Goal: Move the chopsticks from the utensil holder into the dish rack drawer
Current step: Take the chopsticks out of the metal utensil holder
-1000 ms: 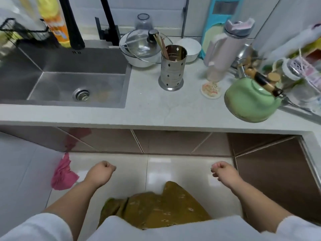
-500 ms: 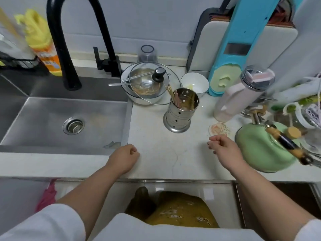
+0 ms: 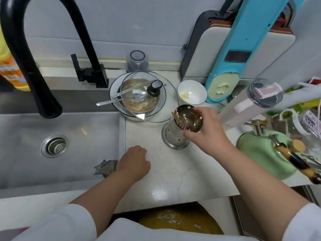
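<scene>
The chopsticks (image 3: pixel 178 118) are standing nearly upright in the metal utensil holder (image 3: pixel 180 129) on the counter (image 3: pixel 173 171), leaning toward its left rim. The right hand (image 3: pixel 206 131) is gripping the holder's near rim, closest to them. The left hand (image 3: pixel 134 163) is resting loosely curled and empty on the counter, farther off.

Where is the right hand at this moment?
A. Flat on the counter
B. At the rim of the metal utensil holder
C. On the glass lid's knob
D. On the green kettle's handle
B: the right hand is at the rim of the utensil holder, beside the chopsticks.
</scene>
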